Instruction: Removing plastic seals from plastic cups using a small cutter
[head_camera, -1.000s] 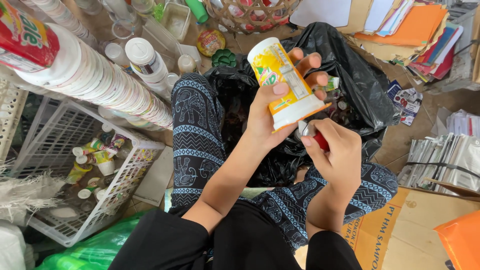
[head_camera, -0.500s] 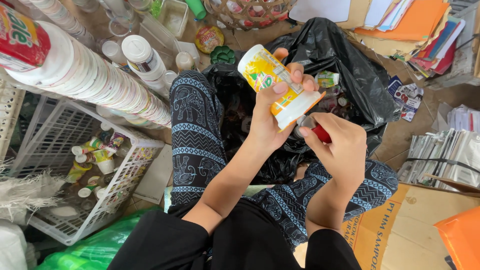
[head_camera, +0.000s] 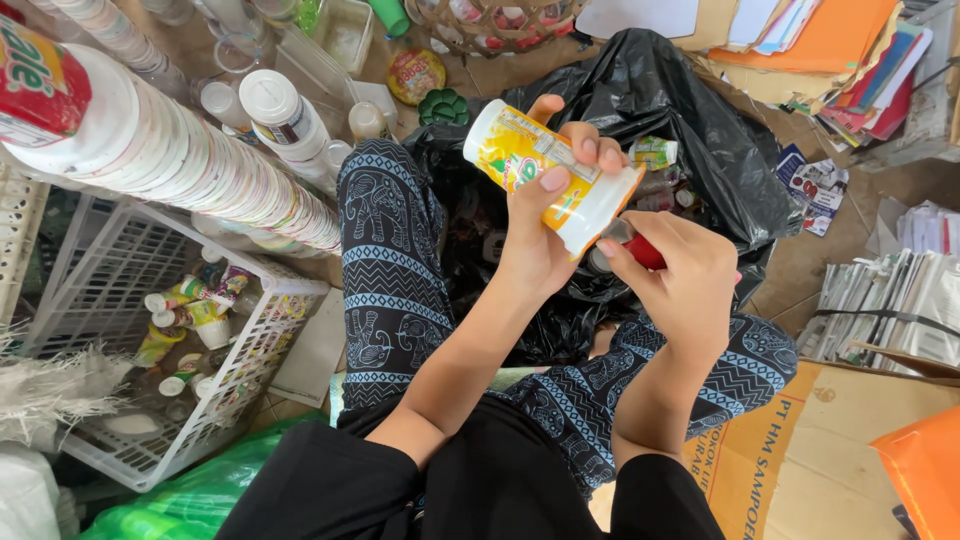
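- Step in hand, as judged: label removal from a yellow-labelled plastic cup (head_camera: 548, 178), with the blade work at the cup's white end
- The left hand (head_camera: 545, 235) had its grip wrapped around the cup's body, thumb on the near side, fingers over the far side
- The right hand (head_camera: 685, 285) had its grip pressed together around a red-handled cutter (head_camera: 640, 250); the tip met the cup near its lower-right end
- Location: the cup was held in the air above the black plastic bag (head_camera: 650, 100), between the knees, touching no surface
- Orientation: the long axis ran diagonally, one end up-left, the white end down-right toward the cutter
- The next move called for a steady left-hand hold and a shallow cut kept clear of the fingers
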